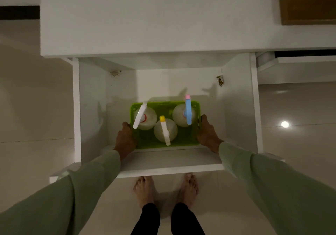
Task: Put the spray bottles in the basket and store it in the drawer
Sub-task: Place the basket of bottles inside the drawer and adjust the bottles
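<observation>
A green plastic basket (pixel 183 140) sits low inside the open white drawer (pixel 171 163), near its front wall. Three pale round spray bottles stand in it: one with a white trigger head (pixel 140 115) at the left, one with a yellow-capped head (pixel 164 130) in the middle, one with a blue head and pink tip (pixel 188 112) at the right. My left hand (pixel 126 138) grips the basket's left side and my right hand (pixel 208 134) grips its right side. Whether the basket rests on the drawer's floor I cannot tell.
The drawer is pulled out from under a white counter (pixel 154 25). A crumpled wrapper (pixel 220 80) lies at the drawer's back right and some debris (pixel 115 73) at its back left. My bare feet (pixel 167 189) stand on the tiled floor just before the drawer front.
</observation>
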